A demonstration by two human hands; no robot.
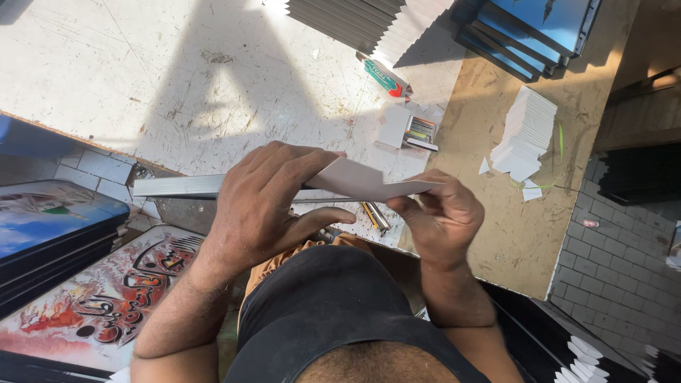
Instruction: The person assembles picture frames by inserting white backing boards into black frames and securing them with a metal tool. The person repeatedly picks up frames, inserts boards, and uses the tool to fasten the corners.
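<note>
Both hands hold one thin white folded card sheet (369, 181) above the white scuffed counter (213, 85). Its long axis runs left to right between them. Left hand (273, 206) fingers press its left end; right hand (441, 213) fingers pinch its right tip.

Sunlit white worktable (213, 78), grey tiled floor (617, 262)

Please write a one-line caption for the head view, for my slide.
Left hand and right hand fold a white card above a scuffed workbench.
</note>
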